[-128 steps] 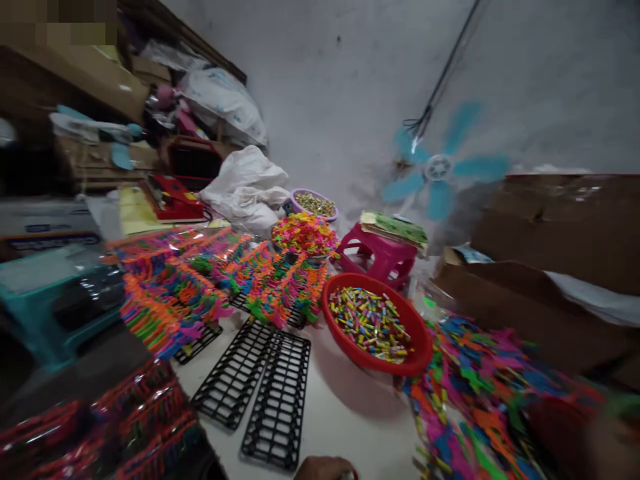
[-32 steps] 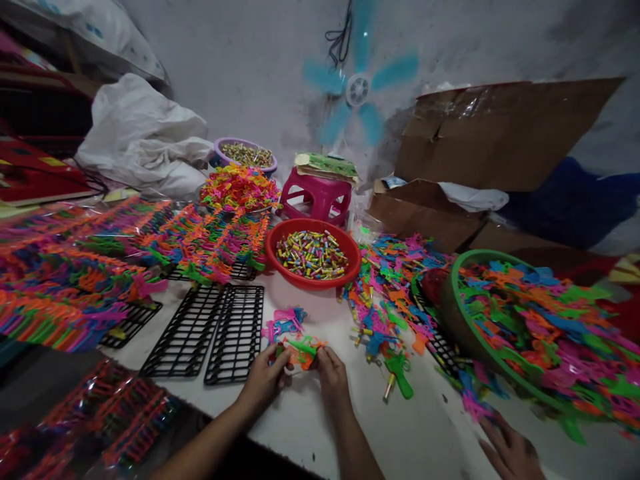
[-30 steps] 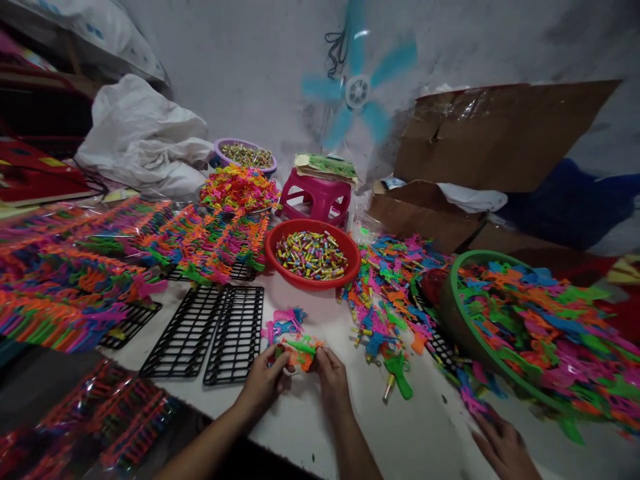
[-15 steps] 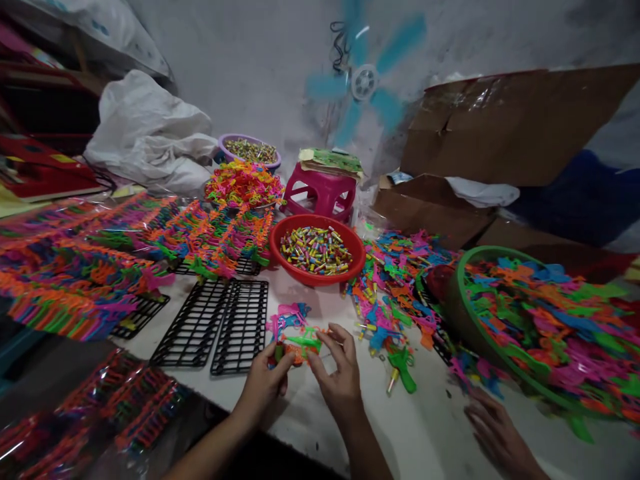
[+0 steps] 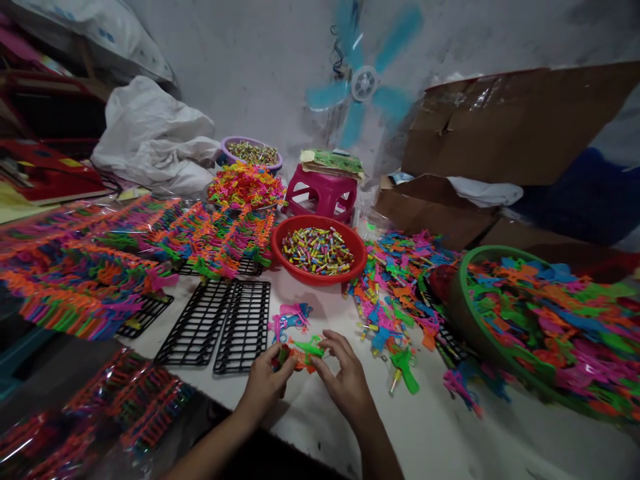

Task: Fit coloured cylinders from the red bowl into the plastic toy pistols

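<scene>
Over the table's front, my left hand [image 5: 266, 381] is closed with thumb and fingers around small plastic toy guns, partly hidden by the fingers. My right hand [image 5: 346, 379] pinches the end of a green toy gun [image 5: 311, 347] between thumb and fingertips. An orange toy gun [image 5: 301, 361] shows just below the green one, between the two hands. Pink and blue toy guns [image 5: 290, 316] lie on the table just beyond my fingers. To the right of my right hand lies another green toy gun [image 5: 405, 368] with a yellow-and-clear tip.
Black wire racks [image 5: 242, 327] lie left of my hands, near rows of racked toy guns [image 5: 85, 287]. A red basin [image 5: 320, 277] of small tubes stands ahead. Right are a loose toy gun pile [image 5: 395, 267] and a green basket [image 5: 463, 313] full of them. A fan [image 5: 364, 83] turns behind.
Another person's hand at the right, beside the green basket, has gone out of view; a pink toy gun now shows there on the table. My hands have shifted slightly, still on the toy guns.
</scene>
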The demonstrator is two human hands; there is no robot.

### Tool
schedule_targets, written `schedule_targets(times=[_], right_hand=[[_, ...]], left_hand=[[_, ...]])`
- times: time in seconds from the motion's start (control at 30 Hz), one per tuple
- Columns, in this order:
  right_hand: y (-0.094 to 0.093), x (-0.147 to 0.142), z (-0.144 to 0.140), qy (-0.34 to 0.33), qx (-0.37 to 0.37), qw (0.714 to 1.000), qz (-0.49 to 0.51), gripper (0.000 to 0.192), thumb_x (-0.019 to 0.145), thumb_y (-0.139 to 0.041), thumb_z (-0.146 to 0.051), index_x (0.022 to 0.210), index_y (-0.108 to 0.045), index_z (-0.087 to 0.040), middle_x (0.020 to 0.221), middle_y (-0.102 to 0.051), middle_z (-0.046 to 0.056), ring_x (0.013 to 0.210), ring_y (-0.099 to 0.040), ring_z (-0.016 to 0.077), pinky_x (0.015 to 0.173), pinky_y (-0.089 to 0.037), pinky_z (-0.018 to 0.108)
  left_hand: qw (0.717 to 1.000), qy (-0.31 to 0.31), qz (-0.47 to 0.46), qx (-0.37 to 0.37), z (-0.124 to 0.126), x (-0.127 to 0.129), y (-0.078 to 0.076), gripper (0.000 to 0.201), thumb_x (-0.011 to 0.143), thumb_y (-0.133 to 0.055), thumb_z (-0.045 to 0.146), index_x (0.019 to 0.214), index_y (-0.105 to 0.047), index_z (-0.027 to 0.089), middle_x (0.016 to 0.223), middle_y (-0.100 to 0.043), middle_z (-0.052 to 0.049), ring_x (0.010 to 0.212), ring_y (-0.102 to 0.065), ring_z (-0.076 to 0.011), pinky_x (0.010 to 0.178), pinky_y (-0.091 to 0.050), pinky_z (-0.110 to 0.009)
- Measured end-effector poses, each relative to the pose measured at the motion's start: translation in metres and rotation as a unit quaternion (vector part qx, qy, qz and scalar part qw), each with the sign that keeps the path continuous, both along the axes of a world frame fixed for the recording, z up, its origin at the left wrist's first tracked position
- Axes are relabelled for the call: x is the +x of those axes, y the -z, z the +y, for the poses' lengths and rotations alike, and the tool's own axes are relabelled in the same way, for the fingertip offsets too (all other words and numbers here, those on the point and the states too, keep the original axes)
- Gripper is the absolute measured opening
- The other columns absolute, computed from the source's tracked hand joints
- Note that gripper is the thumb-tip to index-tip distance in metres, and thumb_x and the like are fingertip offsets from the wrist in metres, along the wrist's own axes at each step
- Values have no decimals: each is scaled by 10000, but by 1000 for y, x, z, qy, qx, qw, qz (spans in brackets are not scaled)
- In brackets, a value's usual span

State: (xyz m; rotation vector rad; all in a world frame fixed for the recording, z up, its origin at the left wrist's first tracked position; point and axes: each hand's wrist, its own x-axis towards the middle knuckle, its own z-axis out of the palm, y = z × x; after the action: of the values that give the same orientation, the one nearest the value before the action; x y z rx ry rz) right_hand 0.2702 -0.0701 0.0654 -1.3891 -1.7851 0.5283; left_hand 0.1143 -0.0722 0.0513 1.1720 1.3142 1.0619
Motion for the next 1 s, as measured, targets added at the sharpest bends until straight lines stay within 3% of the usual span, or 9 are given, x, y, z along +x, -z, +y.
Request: schedule_targets(times=[0.1, 0.3, 0.43, 0.6, 0.7, 0.77, 0.87, 1.0], right_hand=[[1, 4, -1, -18, -3, 1000, -8, 125, 768, -535, -248, 870, -592, -202, 1089, -561, 85, 1007, -530, 198, 847, -448, 326], [7, 2, -3, 21, 10, 999, -37, 134, 791, -505, -260, 874, -593, -201, 1140, -552, 90, 1046, -513, 194, 886, -422, 342], [6, -2, -3, 67, 44, 995, -51, 95, 745, -553, -275, 696, -583, -199, 1184, -516, 101, 1099, -455, 232, 918, -373, 405], [8, -10, -4, 80, -9, 996, 43, 180, 724, -574, -310, 598, -541, -186, 1119, -550, 115, 1047, -489, 236, 888, -392, 393], [15, -14, -2, 97, -65, 975, 191, 174, 733, -571, -345, 722, -536, -175, 942, -607, 90, 791, -590, 168, 698, -485, 288], [19, -15, -1, 105, -85, 956, 261, 223, 720, -592, -354, 829, -521, -173, 822, -614, 45, 641, -583, 130, 579, -484, 239], [19, -12, -1, 77, -103, 950, 285, 203, 729, -592, -341, 817, -528, -169, 648, -574, -13, 564, -546, 112, 517, -453, 213], [6, -8, -8, 28, -97, 962, 253, 144, 744, -584, -305, 734, -562, -163, 601, -564, -19, 559, -531, 108, 522, -440, 211]], left_hand=[[999, 2, -33, -29, 1, 1, 3, 319, 662, -551, 486, 638, -483, 176, 416, -360, 104, 286, -287, -45, 302, -212, -168], [1000, -20, -15, -7, -2, 3, 6, 288, 677, -568, 441, 625, -467, 176, 419, -345, 106, 309, -301, -39, 311, -219, -155], [998, -48, -28, -13, -1, 3, 3, 304, 680, -551, 455, 614, -428, 185, 384, -342, 113, 285, -325, -43, 307, -233, -149], [996, -70, -60, -18, 2, 3, -1, 319, 671, -564, 472, 653, -431, 182, 370, -354, 117, 280, -326, -38, 303, -229, -138], [992, -46, -110, -30, -1, 5, 1, 322, 673, -575, 473, 706, -440, 182, 375, -348, 126, 271, -298, -32, 296, -197, -136], [988, -22, -148, -45, -4, 8, 3, 320, 677, -582, 466, 746, -450, 183, 391, -348, 130, 271, -276, -25, 297, -183, -134], [982, 36, -176, -62, -8, 7, 4, 319, 669, -588, 471, 729, -489, 175, 393, -355, 118, 276, -265, -26, 296, -188, -142], [992, 84, -93, 3, -1, -4, -6, 250, 649, -633, 389, 716, -627, 148, 574, -590, 3, 433, -466, -71, 409, -355, -168]])
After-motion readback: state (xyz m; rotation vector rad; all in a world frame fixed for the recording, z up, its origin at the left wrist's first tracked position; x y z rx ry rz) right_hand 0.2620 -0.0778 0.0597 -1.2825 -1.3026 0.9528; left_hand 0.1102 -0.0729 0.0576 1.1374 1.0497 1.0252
